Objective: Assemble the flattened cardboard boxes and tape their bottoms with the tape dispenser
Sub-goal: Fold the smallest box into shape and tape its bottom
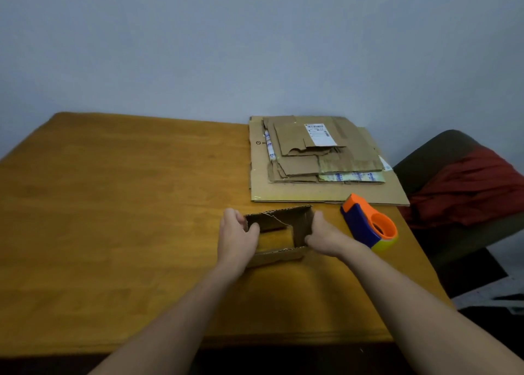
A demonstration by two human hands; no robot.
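You have the small brown cardboard box (279, 257) standing open on the yellow-brown wooden worktop (127, 204), right in front of you. Your left hand (236, 237) grips its left end, and your right hand (323, 237) grips its right end. You can see the worktop through the middle, so the bottom does not look closed yet.

To do this step well, I think you should push the two ends gently until all four corners are square, not slanted. The far wall seems to have a thin torn line on it, so press softly there. Then tip the box over, fold the small flaps in first and lay the big flaps on top, with their edges meeting.

The orange and blue tape dispenser (368, 227) lies just beside your right hand, easy to reach. The pile of flat brown cardboard boxes (320, 159) waits behind it, at the back of the worktop
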